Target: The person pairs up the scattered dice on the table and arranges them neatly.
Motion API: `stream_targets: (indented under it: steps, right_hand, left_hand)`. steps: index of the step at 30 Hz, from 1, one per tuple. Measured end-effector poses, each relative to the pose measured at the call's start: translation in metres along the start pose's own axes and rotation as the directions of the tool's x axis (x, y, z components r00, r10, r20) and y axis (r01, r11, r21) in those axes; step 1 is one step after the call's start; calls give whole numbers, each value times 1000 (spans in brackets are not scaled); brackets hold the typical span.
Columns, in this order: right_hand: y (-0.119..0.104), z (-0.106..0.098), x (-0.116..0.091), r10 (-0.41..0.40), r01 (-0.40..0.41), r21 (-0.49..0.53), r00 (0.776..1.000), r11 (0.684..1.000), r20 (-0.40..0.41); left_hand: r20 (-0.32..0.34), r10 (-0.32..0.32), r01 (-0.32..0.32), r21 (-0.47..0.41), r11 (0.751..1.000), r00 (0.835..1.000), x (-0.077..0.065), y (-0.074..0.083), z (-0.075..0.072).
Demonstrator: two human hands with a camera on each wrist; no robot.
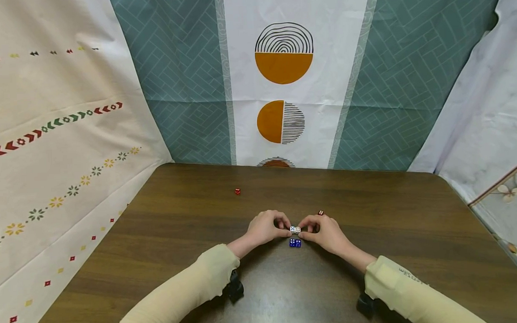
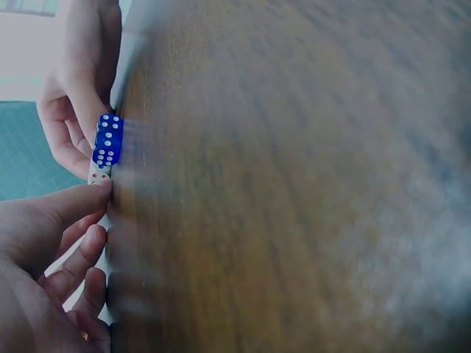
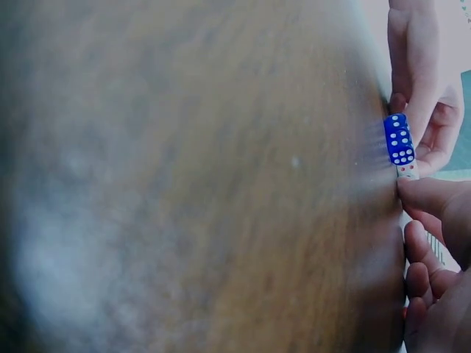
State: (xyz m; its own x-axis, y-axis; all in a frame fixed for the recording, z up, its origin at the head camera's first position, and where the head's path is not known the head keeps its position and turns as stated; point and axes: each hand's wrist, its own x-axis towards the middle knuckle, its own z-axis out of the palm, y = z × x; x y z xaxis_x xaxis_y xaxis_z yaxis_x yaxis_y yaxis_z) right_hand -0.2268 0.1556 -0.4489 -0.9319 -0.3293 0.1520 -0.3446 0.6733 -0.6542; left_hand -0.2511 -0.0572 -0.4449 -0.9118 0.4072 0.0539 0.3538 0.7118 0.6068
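Note:
Two white dice point(image 1: 295, 230) sit side by side on the table, touching or nearly so. My left hand point(image 1: 267, 227) comes in from the left and pinches the left white die with thumb and index finger. From the other side, my right hand point(image 1: 325, 231) pinches the right one in the same way. Just in front of them lie two blue dice point(image 1: 295, 243), side by side and apart from the fingers. Both wrist views show the blue dice point(image 2: 108, 140) largely hiding the white ones behind.
One red die point(image 1: 237, 191) lies toward the back of the brown wooden table point(image 1: 191, 206). Another red die point(image 1: 320, 212) is just behind my right hand, partly covered by it. Patterned cloths hang along the table's back and sides.

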Motion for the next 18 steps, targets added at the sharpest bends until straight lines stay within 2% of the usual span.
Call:
stream_targets:
  steps: [18]
  right_hand:
    - [-1,1,0,17,-17,-5,1000,1000,6]
  left_hand:
    - [3,-4,4,-5,1000,1000,-1,1,0]
